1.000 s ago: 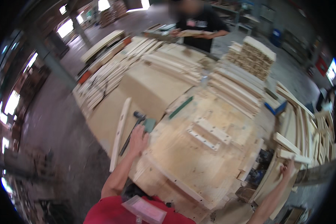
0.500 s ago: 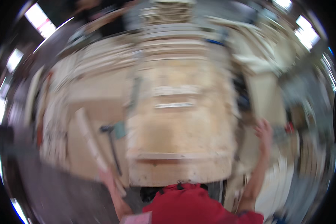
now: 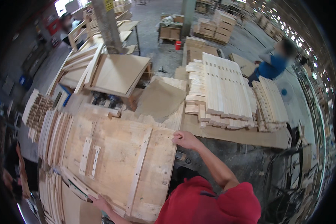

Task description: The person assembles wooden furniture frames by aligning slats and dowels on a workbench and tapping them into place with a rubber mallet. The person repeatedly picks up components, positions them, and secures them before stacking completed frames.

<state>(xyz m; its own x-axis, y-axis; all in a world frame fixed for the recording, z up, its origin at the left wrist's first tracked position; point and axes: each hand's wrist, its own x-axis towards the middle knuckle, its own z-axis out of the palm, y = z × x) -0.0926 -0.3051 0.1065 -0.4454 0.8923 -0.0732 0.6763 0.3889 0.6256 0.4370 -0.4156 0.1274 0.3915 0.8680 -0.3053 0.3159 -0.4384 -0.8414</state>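
My left hand (image 3: 101, 204) is at the lower left, closed round a long, pale wooden slat (image 3: 80, 183) that lies slanted along the side of a plywood worktop (image 3: 114, 145). My right hand (image 3: 186, 140) is over the worktop's right edge with its fingers curled; whatever they may hold is hidden. Between the hands, a long wooden strip (image 3: 140, 170) with screw holes is fixed across the worktop. Two short drilled blocks (image 3: 86, 155) sit farther left on the same surface.
Stacked slats (image 3: 56, 136) stand beside the worktop's left end. A tall pile of drilled boards (image 3: 227, 87) is at the right, near a person in blue (image 3: 272, 65). Another person's arm (image 3: 22, 170) shows at far left. Behind are a panel-topped table (image 3: 117, 74) and a pillar (image 3: 108, 28).
The view has swung to the right and sharpened from blur. My right hand, formerly beyond the worktop's right side with fingers apart, is now curled at its edge. My left hand still holds the slat.
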